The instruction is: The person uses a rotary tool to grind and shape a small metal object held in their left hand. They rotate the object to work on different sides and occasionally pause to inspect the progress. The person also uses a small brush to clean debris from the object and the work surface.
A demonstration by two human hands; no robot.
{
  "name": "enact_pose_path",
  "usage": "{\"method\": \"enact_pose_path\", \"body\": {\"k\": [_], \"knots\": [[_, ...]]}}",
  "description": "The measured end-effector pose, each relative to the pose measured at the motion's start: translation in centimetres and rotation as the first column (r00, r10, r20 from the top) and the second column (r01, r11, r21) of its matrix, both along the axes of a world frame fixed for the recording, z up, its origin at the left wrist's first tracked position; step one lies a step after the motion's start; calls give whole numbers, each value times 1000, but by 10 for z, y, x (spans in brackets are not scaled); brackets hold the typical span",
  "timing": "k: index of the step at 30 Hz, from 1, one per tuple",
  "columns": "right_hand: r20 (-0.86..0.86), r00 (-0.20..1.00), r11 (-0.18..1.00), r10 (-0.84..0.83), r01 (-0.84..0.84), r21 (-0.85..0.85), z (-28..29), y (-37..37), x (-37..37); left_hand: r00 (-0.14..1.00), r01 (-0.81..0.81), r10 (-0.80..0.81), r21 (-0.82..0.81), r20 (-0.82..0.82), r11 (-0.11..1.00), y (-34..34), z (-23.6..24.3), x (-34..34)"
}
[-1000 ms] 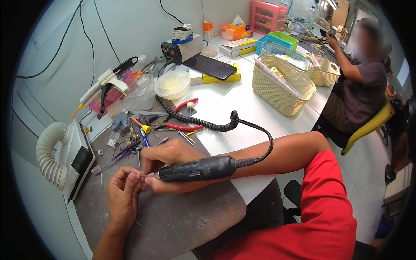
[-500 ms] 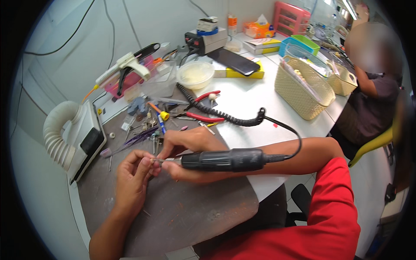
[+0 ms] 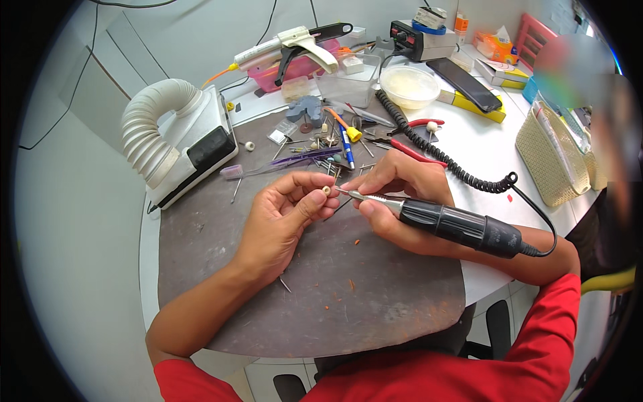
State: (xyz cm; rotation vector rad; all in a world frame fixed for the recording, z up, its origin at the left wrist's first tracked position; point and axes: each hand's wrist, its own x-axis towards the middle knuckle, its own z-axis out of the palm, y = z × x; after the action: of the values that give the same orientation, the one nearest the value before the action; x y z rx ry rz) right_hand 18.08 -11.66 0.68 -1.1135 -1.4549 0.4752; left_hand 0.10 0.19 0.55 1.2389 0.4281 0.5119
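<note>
Between the thumb and fingertips of my left hand (image 3: 278,218) is a small cream piece (image 3: 326,190) that looks like a dental crown, its hollow end showing. My right hand (image 3: 418,181) grips a black rotary handpiece (image 3: 462,228) like a pen. Its metal nose and thin bur point left at the crown; whether the bur touches it I cannot tell. Both hands are above a dark grey work mat (image 3: 308,288). From the handpiece's back end a black cord (image 3: 552,224) runs into a coiled lead (image 3: 429,144).
Beyond my hands lie a purple toothbrush (image 3: 281,163), loose burs, a blue pen (image 3: 346,147) and red-handled pliers (image 3: 418,151). At left stands a white box with a ribbed hose (image 3: 134,130). A phone (image 3: 463,84), a round tub (image 3: 410,87) and a woven basket (image 3: 552,157) sit farther back right.
The view has swung left, so the bench appears farther right. My hands have drawn slightly apart, uncovering the crown, and the handpiece now slants with its tip up and to the left.
</note>
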Motion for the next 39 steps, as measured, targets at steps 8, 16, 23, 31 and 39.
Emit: {"method": "enact_pose_path", "body": {"k": [8, 16, 23, 31, 39], "knots": [[253, 964, 962, 84, -144, 232, -7, 7, 5, 999, -6, 11, 119, -38, 993, 0, -3, 0], [262, 962, 957, 76, -144, 251, -7, 8, 4, 999, -36, 37, 100, -1, 994, -2, -2, 1], [332, 938, 963, 95, -171, 208, -5, 4, 4, 997, -79, 81, 138, -9, 987, -2, -4, 0], [308, 950, 963, 46, -124, 238, -7, 5, 3, 999, -43, 44, 152, 2, 987, -2, -4, 0], [287, 958, 971, 4, -72, 227, -8, 5, 1, 996, -88, 90, 121, -12, 989, -4, -3, 1]]}}
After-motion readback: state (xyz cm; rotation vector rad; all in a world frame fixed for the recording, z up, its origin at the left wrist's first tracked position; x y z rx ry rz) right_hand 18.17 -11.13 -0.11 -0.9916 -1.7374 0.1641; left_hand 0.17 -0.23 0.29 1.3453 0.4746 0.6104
